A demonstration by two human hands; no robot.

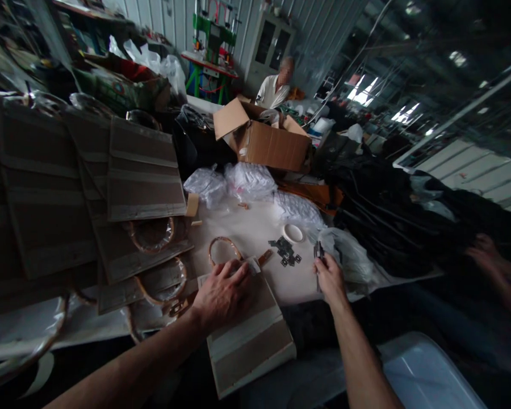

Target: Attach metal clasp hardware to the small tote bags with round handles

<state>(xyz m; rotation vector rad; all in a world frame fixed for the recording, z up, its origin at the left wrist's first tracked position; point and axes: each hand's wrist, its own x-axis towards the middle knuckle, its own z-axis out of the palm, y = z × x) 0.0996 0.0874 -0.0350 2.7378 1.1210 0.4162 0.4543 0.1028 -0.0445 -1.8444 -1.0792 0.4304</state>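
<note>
My left hand (221, 292) lies palm down on the top edge of a brown striped bag (249, 335) that rests at the table's near edge, fingers spread and flat beside the bag's round handle (223, 249). My right hand (329, 277) is closed on a small dark tool (318, 251) whose tip points away from me. A small heap of dark metal pieces (286, 251) lies just left of that hand, with a roll of white tape (293, 232) behind it.
Stacks of similar striped bags (140, 176) with ring handles fill the left. Clear plastic bags (247, 180), an open cardboard box (266, 142) and piled black material (392, 221) lie behind. Another person's hand (488, 253) reaches in at right; a person sits far back.
</note>
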